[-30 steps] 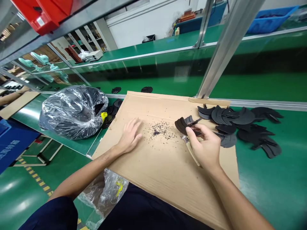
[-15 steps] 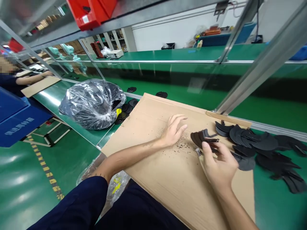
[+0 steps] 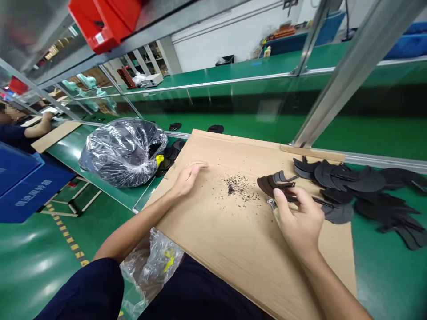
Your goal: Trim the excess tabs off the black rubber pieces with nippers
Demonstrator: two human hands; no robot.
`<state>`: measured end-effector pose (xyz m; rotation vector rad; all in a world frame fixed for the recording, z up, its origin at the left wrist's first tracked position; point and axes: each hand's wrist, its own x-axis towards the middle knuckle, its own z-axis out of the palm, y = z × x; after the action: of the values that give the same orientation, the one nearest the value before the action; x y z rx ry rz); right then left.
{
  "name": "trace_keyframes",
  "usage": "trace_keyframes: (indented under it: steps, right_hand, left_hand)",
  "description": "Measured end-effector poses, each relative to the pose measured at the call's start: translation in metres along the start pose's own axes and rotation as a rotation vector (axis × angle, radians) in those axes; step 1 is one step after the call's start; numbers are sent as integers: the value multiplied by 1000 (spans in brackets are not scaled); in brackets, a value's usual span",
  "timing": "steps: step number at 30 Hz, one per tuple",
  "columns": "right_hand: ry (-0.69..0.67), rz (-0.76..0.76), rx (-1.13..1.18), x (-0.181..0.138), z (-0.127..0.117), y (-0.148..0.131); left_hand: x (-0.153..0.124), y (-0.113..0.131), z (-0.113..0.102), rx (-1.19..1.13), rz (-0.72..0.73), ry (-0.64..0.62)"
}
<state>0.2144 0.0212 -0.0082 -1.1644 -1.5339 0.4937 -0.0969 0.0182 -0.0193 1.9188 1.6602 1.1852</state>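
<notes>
**Right hand [image 3: 302, 218] loaded, left hand [image 3: 188, 178] free**

Work surface: a flat brown cardboard sheet [image 3: 216, 240]. Over its right half, the right hand pinches a fan of thin, dark curved plates [image 3: 265, 184] between thumb and fingers. A metal-ended tool [image 3: 271, 203] shows just beside them; whether it is gripped cannot be told. The left hand, fingers extended and grasping nothing visible, is near the left edge. Tiny loose black bits [image 3: 233, 186] lie scattered between the hands. Step in hand, as judged: plates held ready beside the bits; any pick-up would call for a fine fingertip pinch. A pile of black curved plates [image 3: 353, 180] overlaps the right edge. Beyond the left edge sits a clear plastic bag [image 3: 116, 155] with dark contents. Writing: white Chinese characters on the blue plastic box [image 3: 43, 173], only partly legible; a white label [image 3: 100, 38] on the red plastic bin [image 3: 115, 26], unreadable.
</notes>
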Motion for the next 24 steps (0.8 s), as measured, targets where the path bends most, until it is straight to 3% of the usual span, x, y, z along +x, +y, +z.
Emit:
trace_keyframes:
  steps: [3, 5, 13, 16, 20, 24]
  right_hand:
    - [-20, 20, 21, -2, 0, -3]
    - [-32, 34, 23, -3, 0, -4]
    - [-26, 28, -22, 0, -1, 0]
    - [-13, 28, -14, 2, -2, 0]
    - [-12, 19, 4, 3, -3, 1]
    - [15, 10, -3, 3, -4, 3]
  left_hand:
    - [-23, -15, -16, 205, -16, -54]
    - [-26, -17, -9, 254, -43, -127]
    - [29, 31, 86, 74, -48, -286]
    - [38, 49, 105, -92, 23, -315]
    - [43, 50, 94, -112, 83, -278]
    - [48, 27, 64, 272, -59, -178]
